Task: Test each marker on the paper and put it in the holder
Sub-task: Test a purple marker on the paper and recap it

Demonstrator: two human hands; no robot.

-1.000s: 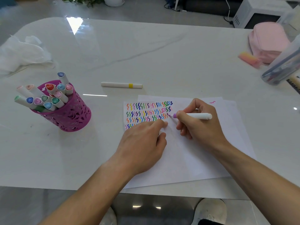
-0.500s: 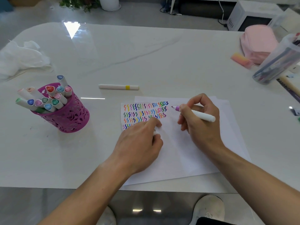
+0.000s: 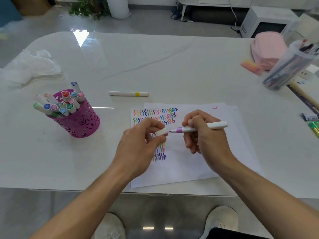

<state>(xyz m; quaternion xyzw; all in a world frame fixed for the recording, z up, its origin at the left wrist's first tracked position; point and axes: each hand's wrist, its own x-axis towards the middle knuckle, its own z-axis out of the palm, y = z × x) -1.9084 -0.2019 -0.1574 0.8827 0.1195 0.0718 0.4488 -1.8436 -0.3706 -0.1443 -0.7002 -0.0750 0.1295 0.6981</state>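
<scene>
Left hand (image 3: 141, 144) pinches white cap (image 3: 161, 132), right hand (image 3: 205, 135) grips purple marker (image 3: 198, 128), tip just short of cap, both above scribbled paper (image 3: 189, 166). Beyond: yellow-banded marker (image 3: 128, 94) on table (image 3: 155, 66); magenta holder (image 3: 77, 121) left, roughly dozen markers inside.

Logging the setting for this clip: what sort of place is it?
Probably a room in a home or a small office, not a workshop. A glossy white table holds stationery, a microwave-like appliance sits on the tiled floor beyond, and a potted plant stands beside a white pot.
</scene>
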